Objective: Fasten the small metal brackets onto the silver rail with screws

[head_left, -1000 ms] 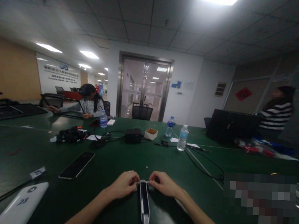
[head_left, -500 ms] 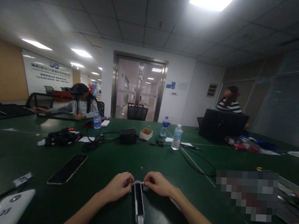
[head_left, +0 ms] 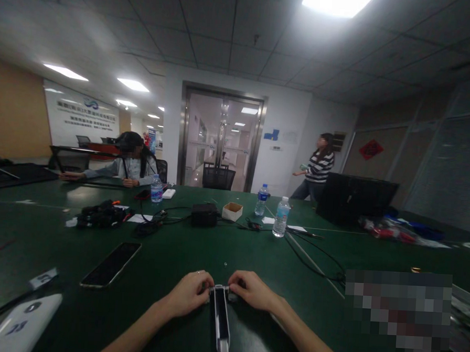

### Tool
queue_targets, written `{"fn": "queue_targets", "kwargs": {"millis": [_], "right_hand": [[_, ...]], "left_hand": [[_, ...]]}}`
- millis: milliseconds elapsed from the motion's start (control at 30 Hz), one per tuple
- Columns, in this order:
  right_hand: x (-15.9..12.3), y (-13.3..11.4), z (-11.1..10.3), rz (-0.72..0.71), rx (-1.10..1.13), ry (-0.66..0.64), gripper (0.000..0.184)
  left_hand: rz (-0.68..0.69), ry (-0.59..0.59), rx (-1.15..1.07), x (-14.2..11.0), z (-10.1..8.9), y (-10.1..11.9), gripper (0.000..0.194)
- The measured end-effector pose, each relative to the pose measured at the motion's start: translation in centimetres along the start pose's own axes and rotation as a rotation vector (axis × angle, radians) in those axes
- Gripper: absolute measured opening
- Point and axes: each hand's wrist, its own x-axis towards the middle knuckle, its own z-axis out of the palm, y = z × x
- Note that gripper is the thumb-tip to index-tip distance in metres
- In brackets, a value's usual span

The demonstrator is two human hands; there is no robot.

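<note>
The left hand point(head_left: 189, 294) and right hand point(head_left: 254, 290), fingertips nearly closed, seem to pinch the slim device point(head_left: 221, 318) at its far end.

the white device point(head_left: 22, 323) reads 23 or 28; wall sign point(head_left: 82, 118) includes "大".

i wear a slim silvery ring point(head_left: 201, 272) on a finger of my left hand point(head_left: 187, 294); my right hand point(head_left: 254, 291) and both slender forearms point(head_left: 142, 323) are bare.

Dim, glaring ceiling panel point(head_left: 338, 2), soft blur, stretched edges
</note>
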Motion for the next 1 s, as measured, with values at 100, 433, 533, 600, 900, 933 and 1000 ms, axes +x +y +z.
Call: {"fn": "queue_targets", "kwargs": {"millis": [100, 433, 533, 600, 900, 933, 1000], "right_hand": [[-0.1, -0.2, 0.0, 0.020, 0.031, 0.008, 0.016], [-0.3, -0.5, -0.4, 0.011, 0.001, -0.034, 0.015], [-0.3, -0.4, -0.4, 0.015, 0.076, -0.036, 0.015], [-0.3, -0.5, -0.4, 0.015, 0.066, -0.031, 0.013], [-0.2, -0.4, -0.3, 0.016, 0.034, -0.031, 0.014], [-0.2, -0.4, -0.3, 0.017, 0.048, -0.037, 0.014], [-0.2, -0.3, -0.3, 0.009, 0.035, -0.033, 0.012]], "left_hand": [[-0.002, 0.000, -0.022, -0.1, -0.2, 0.2, 0.019], [-0.015, 0.002, 0.011, -0.2, -0.5, 1.2, 0.018], [-0.011, -0.002, 0.022, -0.2, -0.6, 1.2, 0.018], [-0.011, -0.004, 0.021, -0.3, -0.6, 1.2, 0.018], [0.007, 0.016, 0.002, 0.0, 0.1, 0.1, 0.018], [0.011, 0.017, 0.004, 0.0, 0.1, 0.0, 0.018], [0.009, 0.013, 0.006, 0.0, 0.1, 0.1, 0.018]]}}
